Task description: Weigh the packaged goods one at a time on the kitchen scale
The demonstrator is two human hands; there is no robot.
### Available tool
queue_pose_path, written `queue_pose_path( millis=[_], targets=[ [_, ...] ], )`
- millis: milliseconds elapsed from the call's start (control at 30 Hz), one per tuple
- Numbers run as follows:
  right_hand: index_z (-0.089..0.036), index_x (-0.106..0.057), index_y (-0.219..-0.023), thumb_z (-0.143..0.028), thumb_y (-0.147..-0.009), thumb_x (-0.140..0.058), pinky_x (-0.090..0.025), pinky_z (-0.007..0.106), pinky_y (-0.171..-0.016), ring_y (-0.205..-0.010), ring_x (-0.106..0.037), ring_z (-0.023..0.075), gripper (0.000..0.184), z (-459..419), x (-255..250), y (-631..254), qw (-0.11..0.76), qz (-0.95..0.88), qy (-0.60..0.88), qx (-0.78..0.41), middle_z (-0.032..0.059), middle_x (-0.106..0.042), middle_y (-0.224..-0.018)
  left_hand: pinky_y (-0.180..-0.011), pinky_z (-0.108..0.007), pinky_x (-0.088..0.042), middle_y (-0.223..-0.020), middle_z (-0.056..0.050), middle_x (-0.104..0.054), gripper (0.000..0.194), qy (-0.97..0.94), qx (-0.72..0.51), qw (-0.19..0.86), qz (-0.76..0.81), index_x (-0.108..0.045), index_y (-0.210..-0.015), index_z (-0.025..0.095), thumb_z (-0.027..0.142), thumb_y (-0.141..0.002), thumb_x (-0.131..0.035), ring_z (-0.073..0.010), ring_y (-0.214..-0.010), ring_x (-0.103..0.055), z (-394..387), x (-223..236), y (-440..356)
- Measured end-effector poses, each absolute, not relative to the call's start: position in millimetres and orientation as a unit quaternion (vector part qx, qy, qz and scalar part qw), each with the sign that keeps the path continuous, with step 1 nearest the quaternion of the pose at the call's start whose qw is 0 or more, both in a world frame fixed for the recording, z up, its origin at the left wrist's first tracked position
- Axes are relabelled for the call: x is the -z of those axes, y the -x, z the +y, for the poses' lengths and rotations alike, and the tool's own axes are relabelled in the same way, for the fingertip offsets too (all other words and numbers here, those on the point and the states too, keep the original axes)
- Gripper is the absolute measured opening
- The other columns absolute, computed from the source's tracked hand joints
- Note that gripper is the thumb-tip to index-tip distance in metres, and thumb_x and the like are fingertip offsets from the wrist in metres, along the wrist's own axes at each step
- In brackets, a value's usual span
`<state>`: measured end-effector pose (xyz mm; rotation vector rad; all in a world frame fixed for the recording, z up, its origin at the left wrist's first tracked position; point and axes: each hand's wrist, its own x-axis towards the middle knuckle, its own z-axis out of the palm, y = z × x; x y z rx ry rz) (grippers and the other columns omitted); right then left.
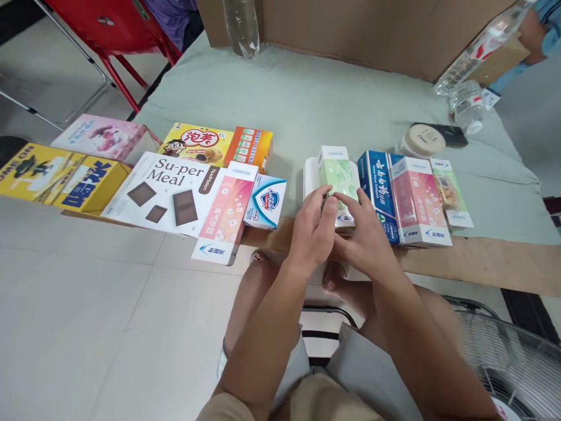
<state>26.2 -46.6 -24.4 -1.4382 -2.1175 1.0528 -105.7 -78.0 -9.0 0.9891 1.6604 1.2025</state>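
Note:
Both my hands rest on a green-and-white box (338,175) at the near edge of a low table. My left hand (312,227) lies on its left side, fingers together and curled over the box. My right hand (364,231) lies on its right side, fingers stretched across the top. The green box sits on a flat white box (309,175). Right of it stand a blue box (375,181), a pink-and-white box (416,196) and a slim snack box (447,190), side by side.
To the left lie a soap box (266,200), a pink box (225,213), a "Su-per Meal" box (169,190), yellow, orange and other boxes. Bottles (468,105), a round jar (423,140) and cardboard stand behind. A fan (508,356) is at bottom right.

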Motion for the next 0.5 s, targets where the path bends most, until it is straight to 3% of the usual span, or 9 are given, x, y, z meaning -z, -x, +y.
queue_pose_path(
  millis=[133, 333, 500],
  targets=[
    [-0.029, -0.066, -0.139, -0.051, -0.083, -0.073, -0.043, 0.073, -0.115, -0.152, -0.045, 0.0444, 0.061, -28, 17, -17, 0.155, -0.757, 0.541, -0.332, 0.0166, -0.061, -0.150, -0.121, -0.045, -0.047, -0.142, -0.013, -0.069, 0.052, -0.381, -0.512, 0.451, 0.624, -0.063, -0.130, 0.021, 0.056, -0.108, -0.031, -0.0265, -0.139, -0.061, -86, 10, 114],
    [-0.022, -0.054, -0.156, -0.044, -0.079, -0.076, -0.042, 0.073, -0.115, -0.148, -0.049, 0.0463, 0.083, 12, 17, 12, 0.080, -0.765, 0.574, -0.280, 0.0238, -0.056, -0.154, -0.124, -0.045, -0.045, -0.151, -0.012, -0.064, 0.065, -0.388, -0.573, 0.431, 0.579, -0.063, -0.131, 0.023, 0.072, -0.104, -0.029, -0.0258, -0.146, -0.057, -100, 5, 130],
    [-0.023, -0.063, -0.147, -0.030, -0.076, -0.070, -0.046, 0.068, -0.114, -0.141, -0.057, 0.0418, 0.071, 22, 26, 14, 0.096, -0.800, 0.518, -0.288, 0.0179, -0.064, -0.145, -0.127, -0.048, -0.042, -0.158, -0.009, -0.058, 0.061, -0.418, -0.600, 0.435, 0.525, -0.063, -0.131, 0.026, 0.068, -0.105, -0.027, -0.0262, -0.153, -0.050, -107, -7, 140]
  ],
)
